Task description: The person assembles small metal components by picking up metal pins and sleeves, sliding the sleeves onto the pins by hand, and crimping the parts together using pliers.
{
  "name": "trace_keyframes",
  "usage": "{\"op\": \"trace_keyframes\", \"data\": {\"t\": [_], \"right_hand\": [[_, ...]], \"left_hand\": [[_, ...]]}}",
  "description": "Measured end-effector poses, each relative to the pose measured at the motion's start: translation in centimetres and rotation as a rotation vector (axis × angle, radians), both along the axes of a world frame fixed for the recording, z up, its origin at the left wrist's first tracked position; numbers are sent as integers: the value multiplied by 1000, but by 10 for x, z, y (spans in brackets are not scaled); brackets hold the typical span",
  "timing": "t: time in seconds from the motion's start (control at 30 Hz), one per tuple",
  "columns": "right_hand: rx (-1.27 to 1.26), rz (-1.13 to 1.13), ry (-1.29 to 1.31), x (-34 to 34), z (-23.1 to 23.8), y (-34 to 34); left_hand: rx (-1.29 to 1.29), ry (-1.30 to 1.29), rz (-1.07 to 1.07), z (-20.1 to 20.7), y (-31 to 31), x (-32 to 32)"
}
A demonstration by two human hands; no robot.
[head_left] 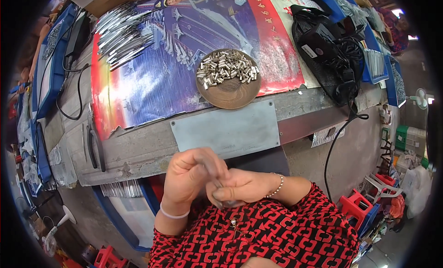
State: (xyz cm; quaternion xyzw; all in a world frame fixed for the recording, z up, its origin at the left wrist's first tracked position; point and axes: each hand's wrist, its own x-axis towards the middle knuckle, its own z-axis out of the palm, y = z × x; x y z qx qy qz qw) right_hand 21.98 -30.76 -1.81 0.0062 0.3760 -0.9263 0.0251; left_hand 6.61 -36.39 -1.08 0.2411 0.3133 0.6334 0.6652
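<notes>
Both hands pinch 1 thin metal rod [217,181] close to the chest, left hand [187,175] curled on top, right hand [240,187] gripping below for control; bowl [228,95] of small metal sleeves sits within reach.

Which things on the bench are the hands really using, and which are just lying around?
In use:
- left hand and right hand, pinching a small grey metal piece
- brown dish of short silver tubes
- pile of long silver rods

Lying about:
- pliers
- black mesh bag with cables
- small white fan
</notes>
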Motion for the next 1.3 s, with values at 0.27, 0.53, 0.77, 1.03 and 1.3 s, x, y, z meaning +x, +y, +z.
{"op": "trace_keyframes", "data": {"t": [0.27, 0.53, 0.77, 1.03, 1.3], "right_hand": [[925, -441, -133, -2, 3, -3], [-13, -152, -91, -1, 6, -7], [1051, -280, -109, 15, 16, 19], [299, -465, -160, 21, 19, 25], [341, -496, -108, 23, 11, 25]], "left_hand": [[40, 429, 264, 16, -8, 13], [-1, -195, -31, -12, -1, 9], [40, 694, 84, 12, -16, 7], [-212, -208, -403, 11, -23, 17], [-234, -421, -447, -1, -26, 20]]}}
